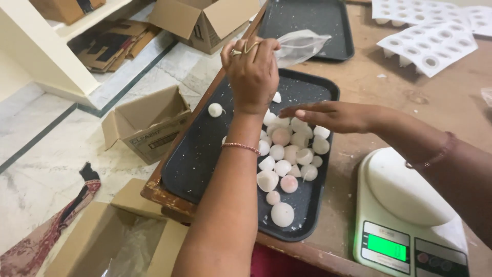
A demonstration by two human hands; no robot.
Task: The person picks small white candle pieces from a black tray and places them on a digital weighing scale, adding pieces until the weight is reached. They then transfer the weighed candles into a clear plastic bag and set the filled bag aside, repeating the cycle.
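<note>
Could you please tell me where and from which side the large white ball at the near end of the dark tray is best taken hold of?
Grip the large white ball across its widest part, coming straight down from above. It is round and lies apart from the pile of candles, with bare tray to its left, so fingers should fit on both sides. The right hand, flat above the pile, is nearest.

A clear plastic bag is held up at the far middle. Brown cardboard boxes lie on the floor: an open one far, another left, one near left. The white scale's green lit screen glows near right.
</note>
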